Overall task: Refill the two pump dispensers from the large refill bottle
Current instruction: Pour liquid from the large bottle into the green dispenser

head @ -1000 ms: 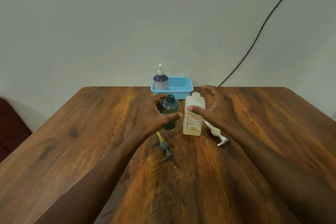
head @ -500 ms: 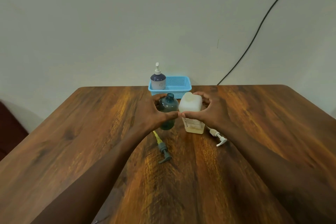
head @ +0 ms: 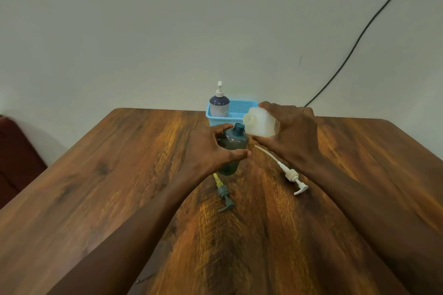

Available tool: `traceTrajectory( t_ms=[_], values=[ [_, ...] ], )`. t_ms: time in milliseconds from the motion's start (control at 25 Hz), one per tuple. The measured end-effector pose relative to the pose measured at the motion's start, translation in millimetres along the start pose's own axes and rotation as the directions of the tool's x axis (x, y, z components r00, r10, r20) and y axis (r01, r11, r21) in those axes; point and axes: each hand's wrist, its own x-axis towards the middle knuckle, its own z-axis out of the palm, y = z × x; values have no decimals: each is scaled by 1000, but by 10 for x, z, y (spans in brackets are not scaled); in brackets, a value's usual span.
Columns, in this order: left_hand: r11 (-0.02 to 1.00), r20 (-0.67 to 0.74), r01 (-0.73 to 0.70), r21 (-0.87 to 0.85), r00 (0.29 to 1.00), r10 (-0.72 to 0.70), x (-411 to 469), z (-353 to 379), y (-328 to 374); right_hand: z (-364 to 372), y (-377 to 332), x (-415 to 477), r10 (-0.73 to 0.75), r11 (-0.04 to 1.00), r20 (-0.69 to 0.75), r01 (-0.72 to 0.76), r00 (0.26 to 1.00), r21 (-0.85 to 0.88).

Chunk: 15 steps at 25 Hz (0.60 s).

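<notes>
My left hand (head: 211, 148) grips a dark teal dispenser bottle (head: 233, 145) that stands upright on the wooden table (head: 119, 175) with its neck uncapped. My right hand (head: 291, 132) holds the white translucent refill bottle (head: 260, 122) lifted and tipped sideways, its mouth pointing left just above and beside the teal bottle's neck. A grey pump head with a yellow tube (head: 223, 195) lies on the table in front of the teal bottle. A white pump head with a long tube (head: 288, 173) lies to its right. A second dispenser (head: 219, 103), purple and white with its pump on, stands in the blue basket (head: 239, 109).
The blue basket sits at the table's far edge against the pale wall. A black cable (head: 359, 36) runs down the wall on the right. A dark red seat (head: 14, 155) shows beyond the table's left edge.
My right hand closed on the refill bottle, lifted it off the table and tipped it leftward toward the teal bottle's neck. My left hand kept its hold on the teal bottle.
</notes>
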Motion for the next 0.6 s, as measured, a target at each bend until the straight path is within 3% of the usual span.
traceTrajectory(
  t_ms=[600],
  values=[
    [999,22,50,-10,999,-49,-14,-87,-14,39,-4,127,-143,965,61,153,988,-211]
  ],
)
